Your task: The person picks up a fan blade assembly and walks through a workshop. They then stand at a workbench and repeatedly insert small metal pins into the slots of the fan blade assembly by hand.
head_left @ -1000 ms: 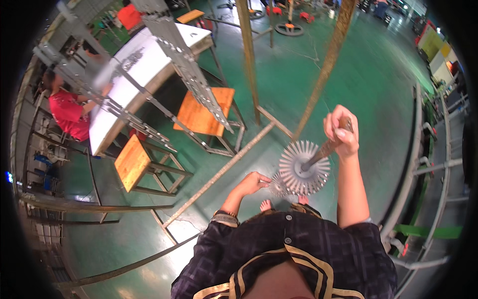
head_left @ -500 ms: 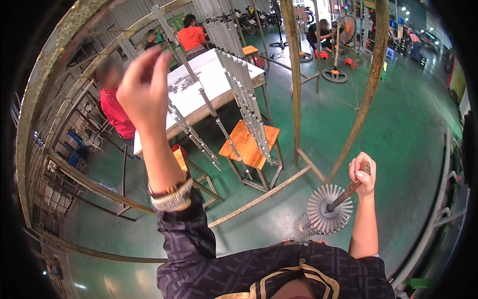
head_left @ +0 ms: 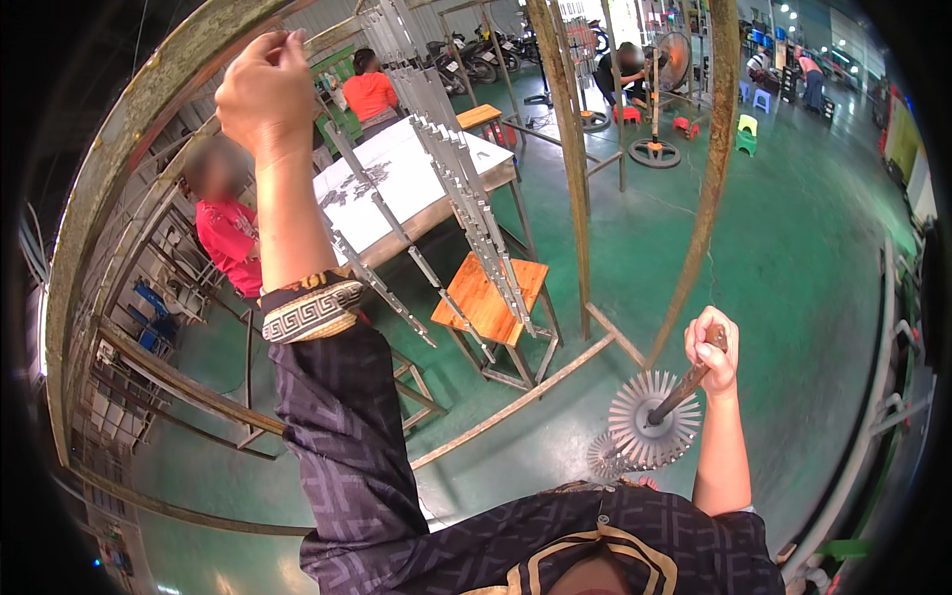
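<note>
My left hand (head_left: 266, 94) is raised high at the upper left, fingers bent and pinched together beside the top bar of a rusty metal frame (head_left: 164, 84); what they hold, if anything, is hidden. Chains of flat grey metal pieces (head_left: 466, 183) hang to the right of that hand. At the right, my right hand (head_left: 718, 359) is closed round the upper end of a brown rod (head_left: 680, 393). Below it on the rod is a round rack (head_left: 654, 424) of grey blades spread like spokes, with a smaller-looking spoked ring (head_left: 604, 455) lower down.
A wooden-topped stool (head_left: 493, 297) stands beneath the hanging chains. Behind is a white table (head_left: 397, 203) with dark small pieces on it. A person in red (head_left: 226, 238) is at its left, another in orange (head_left: 370, 94) beyond. Frame posts (head_left: 568, 178) and a floor bar (head_left: 516, 402) stand close.
My left hand has risen and moved left to the frame's top bar, its fingers drawing closer together. The right hand keeps its grip on the rod. The view has shifted slightly.
</note>
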